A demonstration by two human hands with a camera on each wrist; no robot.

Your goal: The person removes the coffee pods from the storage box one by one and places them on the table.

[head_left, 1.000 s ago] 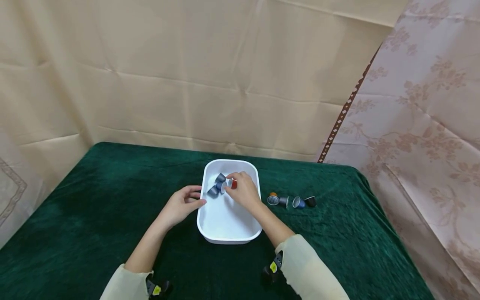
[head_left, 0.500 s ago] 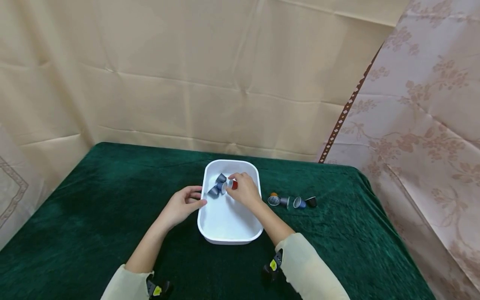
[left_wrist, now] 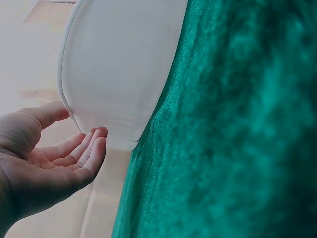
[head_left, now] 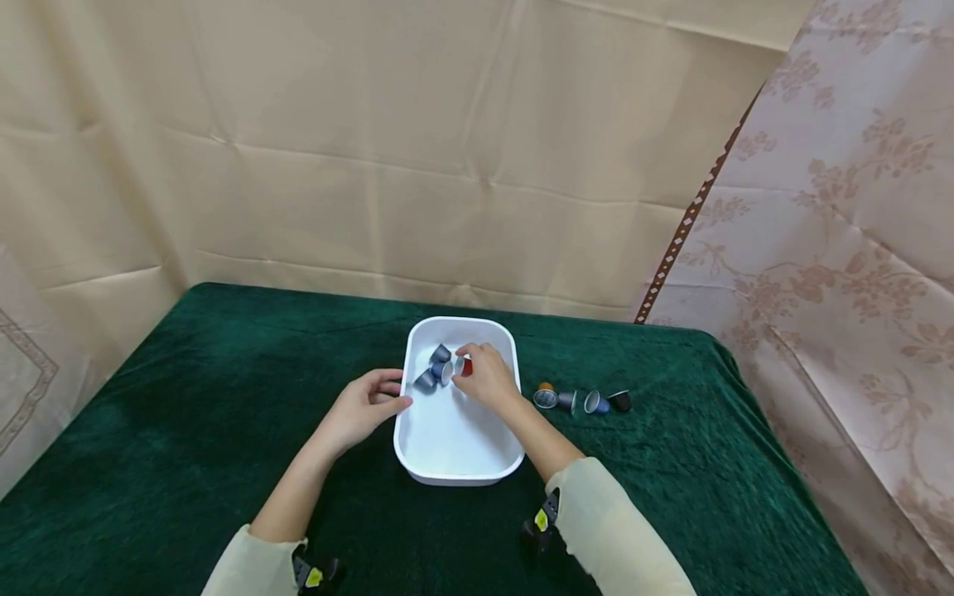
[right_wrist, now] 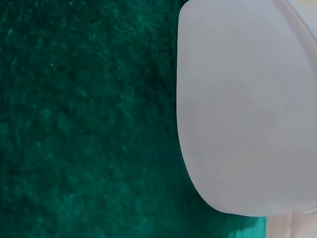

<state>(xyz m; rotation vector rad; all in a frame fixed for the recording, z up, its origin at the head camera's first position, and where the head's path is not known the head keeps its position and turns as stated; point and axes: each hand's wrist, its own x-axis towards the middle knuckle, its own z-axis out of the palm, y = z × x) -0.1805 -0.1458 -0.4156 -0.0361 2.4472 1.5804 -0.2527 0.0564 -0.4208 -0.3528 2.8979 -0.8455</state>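
A white plastic tub (head_left: 456,447) stands on the green cloth in the head view. My left hand (head_left: 363,414) is at its left rim, thumb (head_left: 402,403) over the edge and fingers against the outer wall, as the left wrist view also shows. Inside the tub my right hand (head_left: 488,379) pinches a red coffee capsule (head_left: 467,367) between thumb and fingertips. Just left of it lie a dark grey-blue capsule (head_left: 441,353), a blue capsule (head_left: 443,372) and a grey capsule (head_left: 426,382). The right wrist view shows the tub's outer wall (right_wrist: 242,109); the right hand is out of it.
Right of the tub, an orange capsule (head_left: 546,397), a dark grey capsule (head_left: 566,401), a blue capsule (head_left: 599,403) and a black capsule (head_left: 620,401) lie in a row on the green cloth (head_left: 671,463). A beige curtain (head_left: 417,165) hangs behind the table.
Both hands stay almost still. The right hand keeps its pinch on the red capsule among the others; the view has shifted very slightly.
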